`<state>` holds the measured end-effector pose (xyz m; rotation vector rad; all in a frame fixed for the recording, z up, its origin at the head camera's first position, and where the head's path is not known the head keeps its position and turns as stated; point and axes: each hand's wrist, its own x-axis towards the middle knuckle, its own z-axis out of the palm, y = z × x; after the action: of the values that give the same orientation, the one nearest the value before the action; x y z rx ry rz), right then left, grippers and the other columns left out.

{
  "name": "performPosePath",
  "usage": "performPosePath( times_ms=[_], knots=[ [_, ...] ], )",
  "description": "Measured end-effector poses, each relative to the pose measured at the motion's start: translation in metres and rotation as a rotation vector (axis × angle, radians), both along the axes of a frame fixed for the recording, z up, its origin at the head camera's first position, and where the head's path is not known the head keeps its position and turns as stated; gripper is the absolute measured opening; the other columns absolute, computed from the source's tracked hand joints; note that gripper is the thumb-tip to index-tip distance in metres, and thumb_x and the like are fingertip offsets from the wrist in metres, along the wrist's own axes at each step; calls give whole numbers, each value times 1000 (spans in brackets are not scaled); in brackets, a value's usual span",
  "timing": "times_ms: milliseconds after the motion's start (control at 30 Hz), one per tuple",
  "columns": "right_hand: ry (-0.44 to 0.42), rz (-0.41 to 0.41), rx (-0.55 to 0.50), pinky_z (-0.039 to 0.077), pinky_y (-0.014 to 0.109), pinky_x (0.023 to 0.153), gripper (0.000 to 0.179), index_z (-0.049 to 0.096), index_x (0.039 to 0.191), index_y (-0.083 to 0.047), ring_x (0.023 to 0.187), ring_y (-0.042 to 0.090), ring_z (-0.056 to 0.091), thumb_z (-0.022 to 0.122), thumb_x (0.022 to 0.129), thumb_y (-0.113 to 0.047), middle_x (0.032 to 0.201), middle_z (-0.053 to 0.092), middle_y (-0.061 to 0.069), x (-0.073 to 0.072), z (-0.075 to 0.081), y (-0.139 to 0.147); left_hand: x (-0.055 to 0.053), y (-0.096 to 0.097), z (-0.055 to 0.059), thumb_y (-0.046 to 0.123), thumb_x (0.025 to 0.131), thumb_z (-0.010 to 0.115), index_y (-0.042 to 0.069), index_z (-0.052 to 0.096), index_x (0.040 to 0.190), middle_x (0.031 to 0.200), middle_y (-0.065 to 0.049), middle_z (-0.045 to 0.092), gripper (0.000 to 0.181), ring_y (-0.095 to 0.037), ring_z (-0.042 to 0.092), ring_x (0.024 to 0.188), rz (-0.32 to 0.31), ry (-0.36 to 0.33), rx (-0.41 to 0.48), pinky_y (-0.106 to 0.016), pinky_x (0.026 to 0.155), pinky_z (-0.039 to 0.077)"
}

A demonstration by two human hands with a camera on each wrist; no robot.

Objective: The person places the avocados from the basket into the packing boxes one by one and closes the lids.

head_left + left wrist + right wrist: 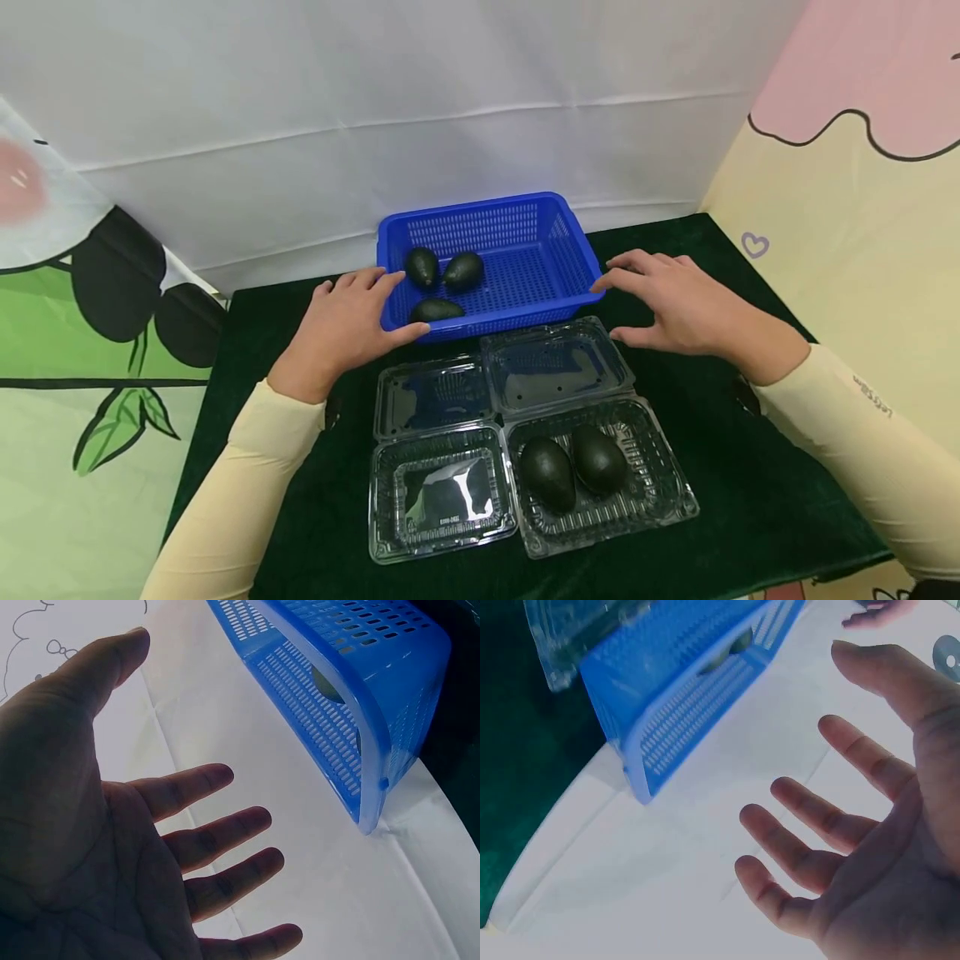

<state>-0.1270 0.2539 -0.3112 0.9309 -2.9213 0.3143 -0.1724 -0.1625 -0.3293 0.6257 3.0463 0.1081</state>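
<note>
My left hand [348, 321] hovers by the left end of a blue plastic basket [517, 315], fingers spread, holding nothing. On the opposite side, my right hand [678, 307] is held near the basket's right front corner, its fingers loosely bent. Both wrist views show the palm of the left hand [135, 832] and of the right hand [870, 832] apart from the basket. Inside the basket lie three dark green avocados, two side by side [422, 267] [463, 272] and one avocado [437, 311] at the front left wall.
Two clear plastic clamshell boxes lie lids back before the basket. The right box [656, 479] holds two avocados [547, 473] [598, 458]; the left box [386, 500] stands against it. Dark green cloth [750, 500] covers the table, with a white curtain [450, 75] behind.
</note>
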Motion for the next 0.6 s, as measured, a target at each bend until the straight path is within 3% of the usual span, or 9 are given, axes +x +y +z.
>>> performPosePath(
  times_ms=[200,400,600],
  knots=[
    [8,-27,23,42,67,95,59,60,139,-17,123,43,56,84,87,-31,140,55,18,-31,10,-12,1,0,0,74,91,58,10,42,158,158,-24,40,95,-48,37,143,0,0,-6,-75,112,25],
    [-63,-71,56,31,72,109,67,52,149,-19,134,47,48,80,91,-36,151,46,18,-60,17,-32,1,-1,0,75,91,57,9,41,158,158,-25,40,96,-48,37,143,-5,-2,1,-75,112,24],
    [-95,-71,88,26,71,113,76,43,157,-24,139,46,43,78,92,-42,156,40,17,-84,23,-55,2,0,0,74,91,58,9,41,158,157,-25,40,95,-48,37,143,-5,7,-1,-75,111,25]
  ],
)
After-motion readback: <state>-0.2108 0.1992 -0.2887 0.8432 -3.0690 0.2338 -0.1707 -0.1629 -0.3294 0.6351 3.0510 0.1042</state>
